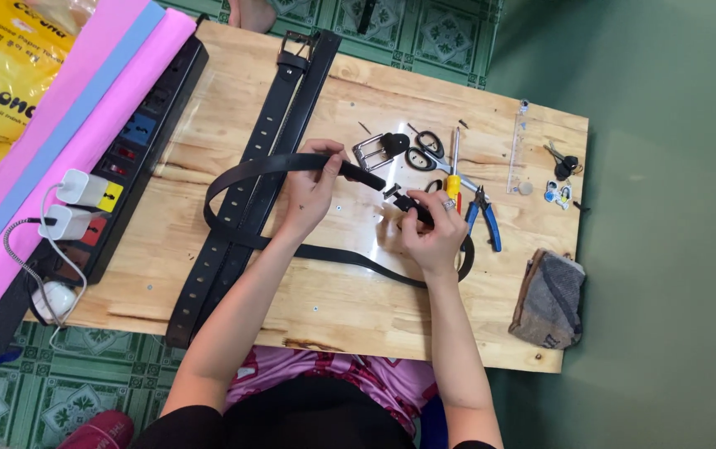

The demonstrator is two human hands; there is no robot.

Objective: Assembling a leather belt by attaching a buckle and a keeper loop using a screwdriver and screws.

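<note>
Belt (246, 170) mid-board (358, 308) — tools (458, 179) beside

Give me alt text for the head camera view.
A person's left hand and right hand hold a looped black belt over a wooden board. Scissors, pliers and a power strip lie nearby.

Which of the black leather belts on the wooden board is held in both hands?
The looped black leather belt, gripped by the left hand and right hand. The two straight black belts lie flat, untouched.
</note>
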